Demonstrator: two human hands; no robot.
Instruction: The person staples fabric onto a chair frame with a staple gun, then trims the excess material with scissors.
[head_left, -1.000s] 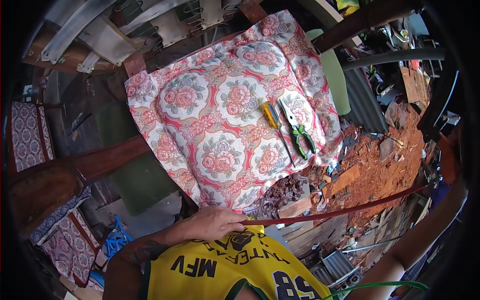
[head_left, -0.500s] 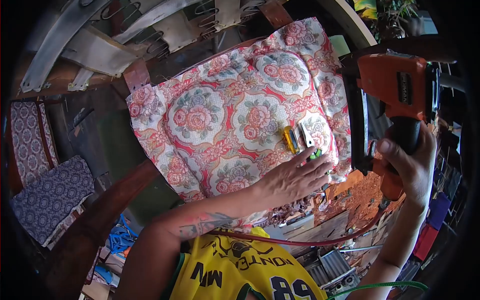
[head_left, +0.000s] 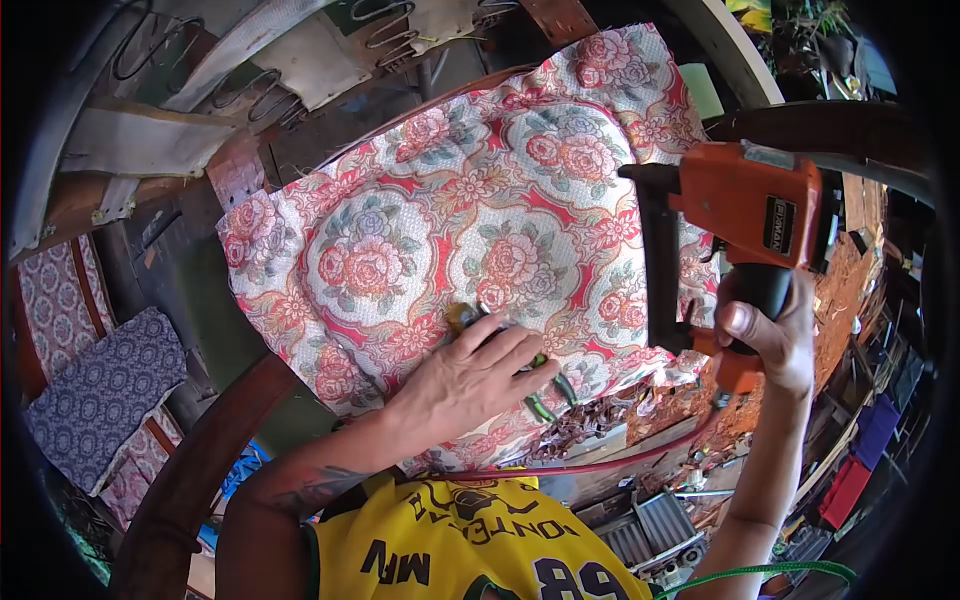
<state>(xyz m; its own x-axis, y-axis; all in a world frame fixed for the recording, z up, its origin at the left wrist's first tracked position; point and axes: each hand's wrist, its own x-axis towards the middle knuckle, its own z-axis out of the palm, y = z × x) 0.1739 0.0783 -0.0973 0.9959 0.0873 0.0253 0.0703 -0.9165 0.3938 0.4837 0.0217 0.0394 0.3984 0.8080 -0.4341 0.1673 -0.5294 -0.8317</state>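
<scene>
My left hand [head_left: 465, 375] is closed over a pair of green-handled pliers [head_left: 541, 408] and a small amber-handled tool [head_left: 460, 316], low on the floral cushion cover [head_left: 400, 290]. Fingers hide most of both tools. In my right hand [head_left: 775, 330] is an orange pneumatic staple gun [head_left: 750, 205], held by its black grip. Its long dark nose reaches over the right edge of the cushion. The padded fabric has red and cream rose panels.
A red air hose [head_left: 600, 472] runs from the staple gun across my waist. Webbing straps [head_left: 150, 140] and bare springs line the wooden frame behind. A curved wooden arm [head_left: 215, 450] stands at the left, near blue patterned fabric [head_left: 105, 400]. Scraps litter the ground at right.
My left hand has closed on the pliers and amber-handled tool and moved left with them across the cushion. The staple gun has shifted left, and the view has moved slightly.
</scene>
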